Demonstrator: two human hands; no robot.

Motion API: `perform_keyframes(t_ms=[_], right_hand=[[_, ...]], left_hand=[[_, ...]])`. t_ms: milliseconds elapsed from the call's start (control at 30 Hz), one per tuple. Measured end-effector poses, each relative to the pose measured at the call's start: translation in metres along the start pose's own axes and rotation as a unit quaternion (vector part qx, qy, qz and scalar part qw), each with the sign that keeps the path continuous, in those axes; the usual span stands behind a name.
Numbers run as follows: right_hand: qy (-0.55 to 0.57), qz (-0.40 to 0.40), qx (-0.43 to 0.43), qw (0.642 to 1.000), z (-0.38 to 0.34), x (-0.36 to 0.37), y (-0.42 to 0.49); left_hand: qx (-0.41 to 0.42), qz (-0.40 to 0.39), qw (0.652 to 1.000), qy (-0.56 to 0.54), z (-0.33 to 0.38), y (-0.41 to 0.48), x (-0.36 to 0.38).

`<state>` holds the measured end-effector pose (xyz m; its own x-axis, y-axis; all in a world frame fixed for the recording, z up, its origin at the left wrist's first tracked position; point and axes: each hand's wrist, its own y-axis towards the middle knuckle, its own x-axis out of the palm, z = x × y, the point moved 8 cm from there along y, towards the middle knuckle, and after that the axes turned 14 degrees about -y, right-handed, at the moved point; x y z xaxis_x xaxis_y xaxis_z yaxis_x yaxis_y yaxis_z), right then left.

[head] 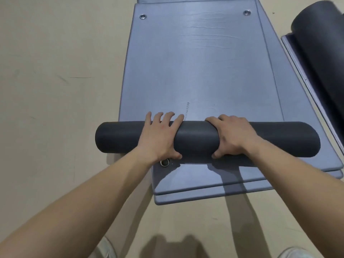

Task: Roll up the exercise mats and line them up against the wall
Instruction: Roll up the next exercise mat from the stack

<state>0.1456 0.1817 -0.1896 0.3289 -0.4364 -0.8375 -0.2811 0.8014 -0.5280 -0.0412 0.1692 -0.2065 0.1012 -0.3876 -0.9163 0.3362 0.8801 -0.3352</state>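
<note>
A stack of grey mats [204,62] lies on the beige floor [55,81], another mat [302,69] nearby.

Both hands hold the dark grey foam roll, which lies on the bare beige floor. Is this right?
No. Head view: left hand and right hand hold the dark grey foam roll, but it lies on stacked flat blue-grey mats.

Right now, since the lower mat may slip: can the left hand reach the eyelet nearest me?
Probably yes: the eyelet lies bare right beside the left hand, though that hand grips the rolled mat.
</note>
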Motion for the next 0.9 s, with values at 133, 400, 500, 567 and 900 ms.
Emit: perform_keyframes(t_ms=[133, 400, 500, 567, 900], right_hand=[[0.004, -0.007, -0.007, 1.0, 0.006, -0.007, 0.015], [-0.135, 0.188, 0.032, 0.972, -0.002, 0.007, 0.012], [-0.116, 0.132, 0.006, 0.985, 0.005, -0.012, 0.029], [-0.079, 0.078, -0.007, 0.994, 0.008, -0.021, 0.033], [-0.078, 0.082, 0.01, 0.994, -0.037, 0.04, -0.063]], left_hand=[[0.019, 0.065, 0.998, 0.013, 0.001, 0.004, 0.0], [0.011, 0.034, 0.999, 0.032, -0.009, 0.026, -0.006], [0.015, 0.049, 0.997, 0.056, -0.009, 0.028, -0.005], [0.017, 0.015, 1.0, 0.021, -0.01, 0.035, -0.017], [-0.005, -0.236, 0.968, -0.085, 0.008, -0.02, 0.009]])
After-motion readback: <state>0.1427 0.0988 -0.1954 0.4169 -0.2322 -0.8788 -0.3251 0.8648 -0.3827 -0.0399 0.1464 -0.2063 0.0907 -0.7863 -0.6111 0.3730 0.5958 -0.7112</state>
